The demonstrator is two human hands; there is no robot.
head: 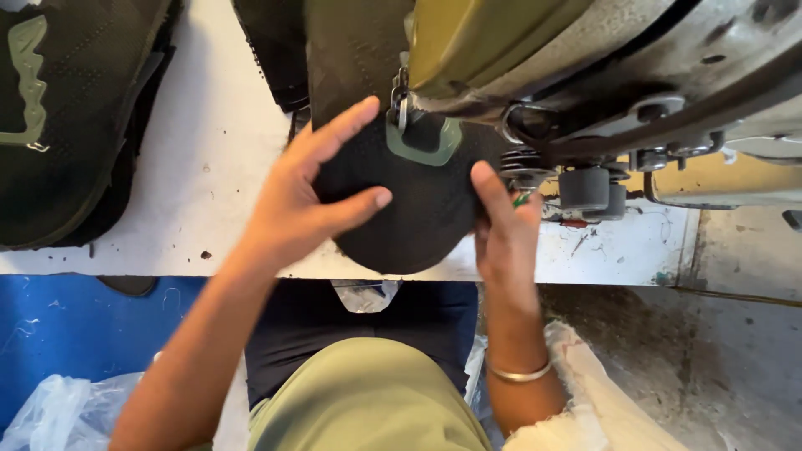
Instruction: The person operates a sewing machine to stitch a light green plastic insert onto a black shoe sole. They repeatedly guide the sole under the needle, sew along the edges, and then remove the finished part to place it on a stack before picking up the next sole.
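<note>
Head view shows my left hand [305,200] pressing flat with spread fingers on the dark fabric piece [401,209] in the frame centre, my right hand [501,225] pinching its right edge, its long axis running up under the sewing machine [585,75].

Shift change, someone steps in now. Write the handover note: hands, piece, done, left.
Left hand: flat on the black mesh piece, fingers spread, pressing it to the white table.
Right hand: pinching the piece's right edge.
Piece: under the sewing machine head, its pale green patch at the presser foot.
Done: piece positioned. How much of the patch is stitched cannot be told.
Left: stitching the patch. More black pieces lie far left.
</note>
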